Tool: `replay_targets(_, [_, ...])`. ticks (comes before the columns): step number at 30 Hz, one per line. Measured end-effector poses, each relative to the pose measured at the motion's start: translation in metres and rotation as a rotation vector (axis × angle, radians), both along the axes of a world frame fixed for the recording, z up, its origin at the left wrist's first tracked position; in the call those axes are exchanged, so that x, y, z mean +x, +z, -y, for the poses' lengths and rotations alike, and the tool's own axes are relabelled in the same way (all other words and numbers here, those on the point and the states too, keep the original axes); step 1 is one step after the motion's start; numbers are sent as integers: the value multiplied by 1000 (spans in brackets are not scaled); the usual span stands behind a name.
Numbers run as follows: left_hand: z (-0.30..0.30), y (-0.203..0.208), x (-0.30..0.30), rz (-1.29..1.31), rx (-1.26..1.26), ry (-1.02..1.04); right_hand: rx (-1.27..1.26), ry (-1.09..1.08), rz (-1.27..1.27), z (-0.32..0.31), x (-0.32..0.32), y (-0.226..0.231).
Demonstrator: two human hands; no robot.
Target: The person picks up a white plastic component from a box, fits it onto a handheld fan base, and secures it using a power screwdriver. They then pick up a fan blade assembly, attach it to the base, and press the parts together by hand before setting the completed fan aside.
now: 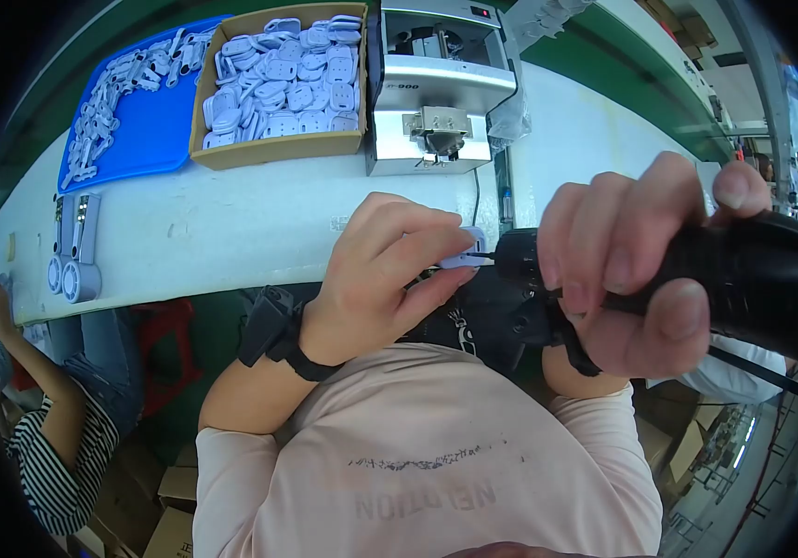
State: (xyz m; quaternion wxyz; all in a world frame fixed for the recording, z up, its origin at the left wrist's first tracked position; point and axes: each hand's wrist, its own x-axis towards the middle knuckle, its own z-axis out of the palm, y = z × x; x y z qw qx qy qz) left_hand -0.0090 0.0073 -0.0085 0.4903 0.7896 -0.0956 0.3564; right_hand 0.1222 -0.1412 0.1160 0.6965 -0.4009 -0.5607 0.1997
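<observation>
A small pale plastic housing is pinched between the thumb and fingers of my left hand, just past the table's front edge. The fingers cover part of it. Wrapped around a black electric screwdriver is my right hand, closed, with the tool lying almost level. Its thin bit points left and reaches the housing's face; whether a screw sits under the tip, I cannot tell. Beyond my hands stands a silver screw feeder with a metal outlet at its front.
Left of the feeder, a cardboard box holds many pale plastic housings. A blue tray carries small white parts. Two white round-ended devices lie on the white table at left. A co-worker's arm shows at far left.
</observation>
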Motion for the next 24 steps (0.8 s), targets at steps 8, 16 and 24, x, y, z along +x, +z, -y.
replay_targets(8, [-3, -3, -1, 2, -18, -3, -14, -14, 29, -3, 3, 2])
replay_targets(16, [-6, 0, -1, 3, -12, -19, -16, -22, -14, -10, -1, -1])
replay_targets(24, [-5, -2, 2, 15, -6, -19, -23, -67, -47, -12, -1, -3])
